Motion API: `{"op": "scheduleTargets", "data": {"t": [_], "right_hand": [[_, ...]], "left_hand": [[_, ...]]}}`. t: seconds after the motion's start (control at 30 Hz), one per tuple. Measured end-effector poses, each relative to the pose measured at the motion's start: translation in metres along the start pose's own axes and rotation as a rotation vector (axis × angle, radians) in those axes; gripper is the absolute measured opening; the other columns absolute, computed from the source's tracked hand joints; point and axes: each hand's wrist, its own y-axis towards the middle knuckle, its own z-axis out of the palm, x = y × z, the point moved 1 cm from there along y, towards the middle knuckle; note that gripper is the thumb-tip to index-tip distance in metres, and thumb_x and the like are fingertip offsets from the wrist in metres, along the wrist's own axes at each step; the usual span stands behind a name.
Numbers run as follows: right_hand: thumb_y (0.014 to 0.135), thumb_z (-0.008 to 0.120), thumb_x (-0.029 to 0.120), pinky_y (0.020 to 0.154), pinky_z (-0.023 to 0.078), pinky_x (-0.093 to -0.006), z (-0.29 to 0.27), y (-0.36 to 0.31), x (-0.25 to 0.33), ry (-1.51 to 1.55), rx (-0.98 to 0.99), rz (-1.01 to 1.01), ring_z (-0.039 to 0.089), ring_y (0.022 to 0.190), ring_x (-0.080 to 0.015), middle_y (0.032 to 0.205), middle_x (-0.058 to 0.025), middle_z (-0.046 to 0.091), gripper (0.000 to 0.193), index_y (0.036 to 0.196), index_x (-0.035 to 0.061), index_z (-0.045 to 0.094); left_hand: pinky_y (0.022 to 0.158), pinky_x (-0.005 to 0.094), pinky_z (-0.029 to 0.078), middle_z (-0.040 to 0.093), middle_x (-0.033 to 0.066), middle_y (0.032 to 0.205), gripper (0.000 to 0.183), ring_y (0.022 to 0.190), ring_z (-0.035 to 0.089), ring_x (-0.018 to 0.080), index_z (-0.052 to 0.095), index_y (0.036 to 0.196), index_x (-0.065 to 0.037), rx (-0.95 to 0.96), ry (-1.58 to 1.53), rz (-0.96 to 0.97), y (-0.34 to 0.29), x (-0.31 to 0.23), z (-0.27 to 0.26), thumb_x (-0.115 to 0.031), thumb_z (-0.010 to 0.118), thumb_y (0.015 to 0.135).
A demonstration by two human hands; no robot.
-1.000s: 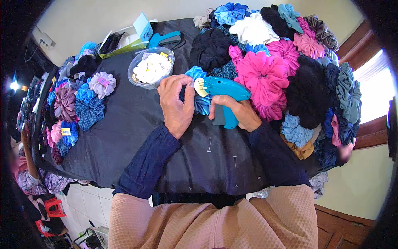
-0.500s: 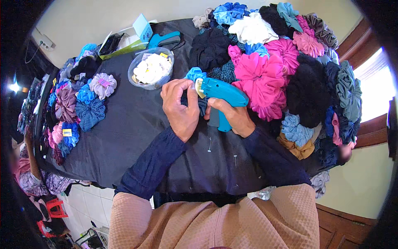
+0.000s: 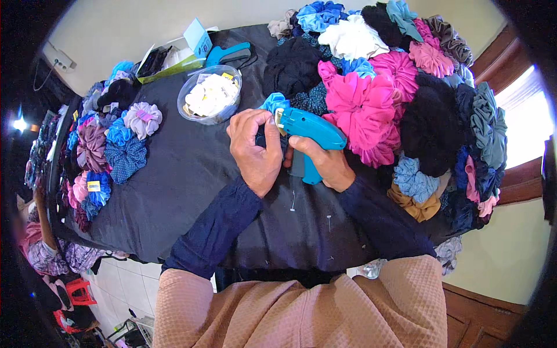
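My right hand (image 3: 329, 162) is wrapped round the grip of a teal tagging gun (image 3: 314, 127), its front end pointing left. My left hand (image 3: 254, 149) pinches a blue scrunchie (image 3: 274, 102) at the gun's tip; part of its cloth is hidden behind the fingers. A small pale yellow tag (image 3: 279, 123) lies between the fingertips and the front of the gun. The gun's front touches or nearly touches the tag, and the needle cannot be made out.
A clear tub (image 3: 211, 116) of white tags stands left of my hands. Behind it are a second teal tagging gun (image 3: 229, 54) and an open box (image 3: 174, 72). Scrunchies (image 3: 371, 116) heap at right; a smaller pile (image 3: 126, 156) lies left. Loose plastic fasteners (image 3: 292, 200) dot the black cloth.
Both hands, the gun and the scrunchie stay almost in place. The gun's front has tilted very slightly over the tag.
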Motion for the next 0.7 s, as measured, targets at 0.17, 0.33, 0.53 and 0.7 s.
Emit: {"op": "scheduleTargets", "data": {"t": [0.17, 0.33, 0.53, 0.7], "right_hand": [[0.090, 0.061, 0.017, 0.059, 0.048, -0.0294, 0.002, 0.001, 0.004, 0.013, 0.012, 0.008, 0.060, 0.062, -0.0138, 0.075, -0.0050, 0.063, 0.027, 0.112, 0.0033, 0.065], [0.087, 0.061, 0.020, 0.060, 0.049, -0.0303, -0.001, 0.003, 0.006, 0.107, 0.001, 0.029, 0.062, 0.062, -0.0162, 0.074, -0.0084, 0.063, 0.032, 0.113, 0.0015, 0.063], [0.088, 0.060, 0.028, 0.065, 0.051, -0.0324, -0.002, 0.001, 0.016, 0.088, 0.047, 0.082, 0.064, 0.068, -0.0202, 0.080, -0.0119, 0.063, 0.039, 0.116, 0.0010, 0.056], [0.086, 0.059, 0.026, 0.061, 0.050, -0.0313, 0.002, -0.002, 0.019, 0.143, 0.004, 0.097, 0.062, 0.062, -0.0182, 0.072, -0.0093, 0.061, 0.039, 0.117, 0.0027, 0.060]], "left_hand": [[0.088, 0.0389, 0.042, 0.066, 0.0108, 0.094, 0.008, 0.096, 0.060, 0.0284, 0.063, 0.091, -0.003, -0.011, -0.043, -0.027, 0.000, 0.001, 0.002, -0.003, 0.065, 0.084], [0.095, 0.0413, 0.040, 0.066, 0.0112, 0.100, 0.007, 0.101, 0.058, 0.0288, 0.064, 0.093, -0.003, -0.019, -0.181, -0.195, -0.002, 0.002, 0.010, -0.006, 0.065, 0.087], [0.104, 0.0396, 0.036, 0.065, 0.0091, 0.111, 0.010, 0.123, 0.049, 0.0298, 0.063, 0.098, -0.005, 0.053, -0.172, -0.094, 0.000, 0.007, 0.008, -0.009, 0.065, 0.089], [0.101, 0.0389, 0.040, 0.065, 0.0095, 0.110, 0.017, 0.119, 0.052, 0.0280, 0.064, 0.102, -0.004, 0.053, -0.184, -0.202, 0.000, 0.000, 0.008, -0.009, 0.068, 0.087]]}}
